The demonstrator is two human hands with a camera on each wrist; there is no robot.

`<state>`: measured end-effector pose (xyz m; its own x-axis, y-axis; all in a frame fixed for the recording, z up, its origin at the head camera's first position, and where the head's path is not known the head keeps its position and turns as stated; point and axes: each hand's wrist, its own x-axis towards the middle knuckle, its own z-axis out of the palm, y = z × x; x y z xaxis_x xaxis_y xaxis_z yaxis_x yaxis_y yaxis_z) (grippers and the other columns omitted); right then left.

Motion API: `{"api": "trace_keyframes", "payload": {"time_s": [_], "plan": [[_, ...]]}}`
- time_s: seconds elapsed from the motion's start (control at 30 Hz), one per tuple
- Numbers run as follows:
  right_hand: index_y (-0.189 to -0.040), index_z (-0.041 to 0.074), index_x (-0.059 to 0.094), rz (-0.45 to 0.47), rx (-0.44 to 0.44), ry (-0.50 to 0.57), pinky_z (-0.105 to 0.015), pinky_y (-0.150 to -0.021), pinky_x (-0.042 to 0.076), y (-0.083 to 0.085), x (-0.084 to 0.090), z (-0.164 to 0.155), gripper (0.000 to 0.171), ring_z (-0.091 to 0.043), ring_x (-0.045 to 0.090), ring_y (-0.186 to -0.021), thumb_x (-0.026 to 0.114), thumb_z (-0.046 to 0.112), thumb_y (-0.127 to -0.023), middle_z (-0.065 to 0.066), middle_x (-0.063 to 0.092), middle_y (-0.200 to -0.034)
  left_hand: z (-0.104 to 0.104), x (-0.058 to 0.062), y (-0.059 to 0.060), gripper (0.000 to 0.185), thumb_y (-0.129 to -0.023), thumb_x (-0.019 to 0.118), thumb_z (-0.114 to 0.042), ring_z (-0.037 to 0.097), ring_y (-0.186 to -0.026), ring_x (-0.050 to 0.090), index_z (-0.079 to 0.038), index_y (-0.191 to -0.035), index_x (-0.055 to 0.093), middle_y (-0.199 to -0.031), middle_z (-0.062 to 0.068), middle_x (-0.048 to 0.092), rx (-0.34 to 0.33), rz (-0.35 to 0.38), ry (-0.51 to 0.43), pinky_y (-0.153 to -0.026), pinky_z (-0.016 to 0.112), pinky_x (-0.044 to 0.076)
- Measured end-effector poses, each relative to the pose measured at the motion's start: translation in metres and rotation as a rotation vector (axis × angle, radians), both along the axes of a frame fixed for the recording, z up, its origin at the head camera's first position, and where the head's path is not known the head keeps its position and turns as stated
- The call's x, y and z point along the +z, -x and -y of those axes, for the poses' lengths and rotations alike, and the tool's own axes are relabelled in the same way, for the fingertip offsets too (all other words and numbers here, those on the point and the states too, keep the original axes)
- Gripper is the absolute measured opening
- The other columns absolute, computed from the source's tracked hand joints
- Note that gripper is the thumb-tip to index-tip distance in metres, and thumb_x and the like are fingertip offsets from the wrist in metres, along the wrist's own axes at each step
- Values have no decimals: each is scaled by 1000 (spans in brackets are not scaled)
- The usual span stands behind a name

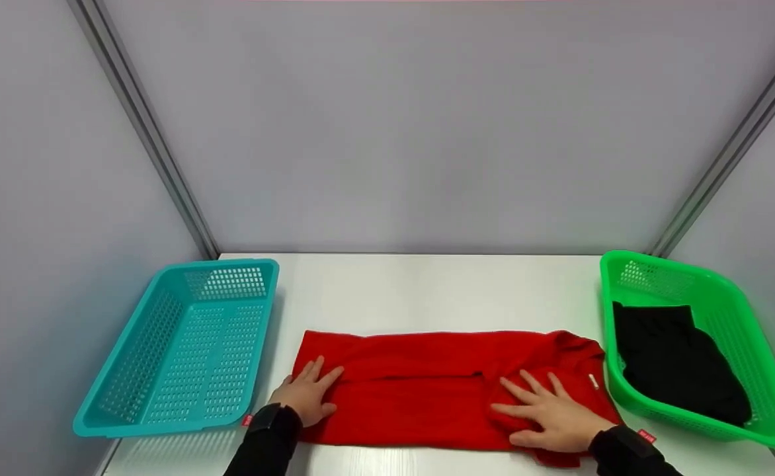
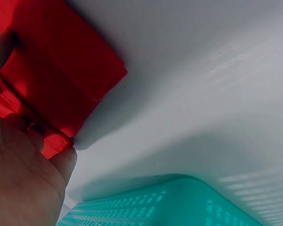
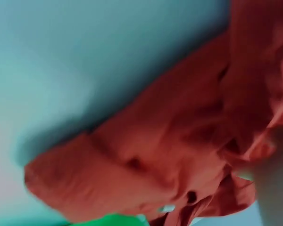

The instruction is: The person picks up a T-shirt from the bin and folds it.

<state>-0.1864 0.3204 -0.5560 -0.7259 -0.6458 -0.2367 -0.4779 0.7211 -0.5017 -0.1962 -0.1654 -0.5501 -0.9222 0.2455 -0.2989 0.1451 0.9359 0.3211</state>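
A red garment [image 1: 427,387] lies folded into a long strip across the white table [image 1: 427,284], between two baskets. My left hand [image 1: 308,393] rests flat on its left end with straight, spread fingers. My right hand [image 1: 549,413] presses flat on its bunched right end, near the collar. In the left wrist view the red garment's corner [image 2: 61,80] shows beside my palm [image 2: 23,179]. The right wrist view is blurred and shows crumpled red cloth [image 3: 170,141].
An empty teal basket [image 1: 182,347] stands at the left of the table. A green basket [image 1: 698,344] at the right holds a black garment [image 1: 678,363]. Grey walls close in the back and both sides.
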Motion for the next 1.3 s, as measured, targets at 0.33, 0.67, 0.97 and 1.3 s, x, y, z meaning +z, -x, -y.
{"api": "trace_keyframes", "payload": {"time_s": [0.33,0.67,0.97,1.3], "plan": [[-141,10,62,-128,-113,-41,-65,-110,36,16,3,0,41,-43,48,-138,57,27,-105,-16,55,-149,6,-6,-2,68,-93,73,-31,41,-151,29,-18,-154,47,-163,21,32,-25,-34,-3,-116,68,24],[-105,3,73,-231,-565,129,-35,-68,52,26,6,-16,15,-14,62,-68,61,3,-96,0,69,-77,9,11,2,58,-85,76,-12,45,-146,36,-12,-140,57,-158,20,41,18,16,22,-116,71,20],[-153,-14,22,148,-798,279,-31,-60,56,45,3,-23,61,-25,56,-68,43,4,-99,-42,25,-145,11,9,0,51,-81,83,-13,46,-143,41,-11,-126,59,-155,20,45,21,-26,3,-114,69,28],[-161,-3,7,381,-803,491,-31,-66,48,43,-1,-26,73,-22,56,-65,49,11,-103,-29,41,-139,19,3,1,56,-83,83,-10,47,-145,36,-9,-133,59,-158,20,41,35,-31,-45,-111,66,35]]}}
